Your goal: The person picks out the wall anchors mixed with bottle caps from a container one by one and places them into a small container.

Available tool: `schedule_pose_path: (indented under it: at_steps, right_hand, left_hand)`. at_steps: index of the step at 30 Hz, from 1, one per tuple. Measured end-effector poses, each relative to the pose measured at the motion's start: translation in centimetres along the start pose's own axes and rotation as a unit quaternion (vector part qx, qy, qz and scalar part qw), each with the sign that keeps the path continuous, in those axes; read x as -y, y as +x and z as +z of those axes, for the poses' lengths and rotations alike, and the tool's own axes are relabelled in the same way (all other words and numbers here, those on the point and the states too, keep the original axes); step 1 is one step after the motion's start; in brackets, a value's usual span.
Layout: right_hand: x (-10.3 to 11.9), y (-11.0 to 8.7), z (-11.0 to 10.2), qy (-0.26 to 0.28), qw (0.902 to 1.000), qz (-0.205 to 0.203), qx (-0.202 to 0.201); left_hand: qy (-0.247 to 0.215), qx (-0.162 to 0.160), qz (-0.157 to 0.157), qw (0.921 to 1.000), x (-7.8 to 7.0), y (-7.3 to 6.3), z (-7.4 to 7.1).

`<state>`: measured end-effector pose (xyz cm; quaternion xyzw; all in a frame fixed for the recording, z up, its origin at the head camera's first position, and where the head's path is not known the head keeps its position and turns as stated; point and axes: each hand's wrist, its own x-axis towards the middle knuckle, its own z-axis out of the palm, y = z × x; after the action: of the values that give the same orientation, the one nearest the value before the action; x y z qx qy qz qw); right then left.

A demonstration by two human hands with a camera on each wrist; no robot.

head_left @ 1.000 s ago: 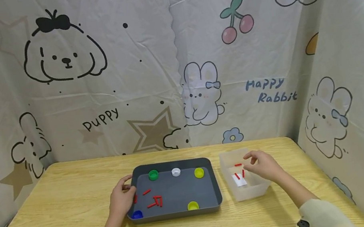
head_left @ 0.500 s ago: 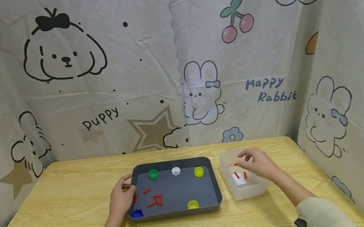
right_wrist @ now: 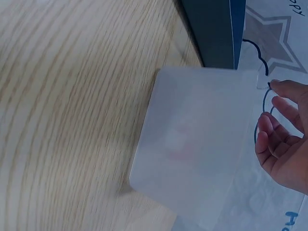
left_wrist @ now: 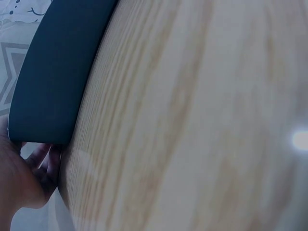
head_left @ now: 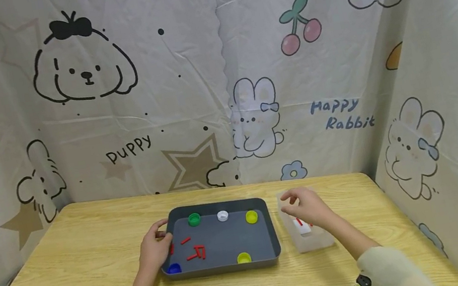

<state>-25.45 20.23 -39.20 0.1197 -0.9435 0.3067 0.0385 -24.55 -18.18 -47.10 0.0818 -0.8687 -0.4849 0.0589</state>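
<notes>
My left hand point(head_left: 154, 248) grips the left side of a dark grey tray point(head_left: 223, 240), thumb over the rim; in the left wrist view its fingers curl at the tray's outer end. Short red sticks point(head_left: 191, 257) lie in the tray's left half. My right hand point(head_left: 308, 207) hangs over a translucent plastic bin point(head_left: 316, 243) right of the tray. Its thumb and forefinger stand apart, with nothing visible between them in the right wrist view. Inside the bin, a red stick point(head_left: 299, 221) overlaps a white card point(head_left: 305, 229); my hand and forearm hide part of the contents.
Round caps stand in the tray: green point(head_left: 194, 219), white point(head_left: 222, 215), blue point(head_left: 174, 268), and two yellow ones, a far yellow cap point(head_left: 252, 217) and a near yellow cap point(head_left: 243, 258). A printed curtain point(head_left: 183, 94) rises behind the wooden table point(head_left: 72, 273).
My right hand has moved left across the bin, towards the tray, and now covers its far end. One red stick in the bin shifted slightly. My left hand keeps its grip.
</notes>
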Motion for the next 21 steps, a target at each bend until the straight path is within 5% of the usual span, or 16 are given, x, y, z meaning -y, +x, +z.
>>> schedule_pose_path:
  at_steps: [21]
  right_hand:
    - [4.7,1.2,4.2,-0.001,0.9979,-0.060,0.025]
  left_hand:
    - [-0.010,-0.005,0.003,0.9999,0.1,-0.1,0.1]
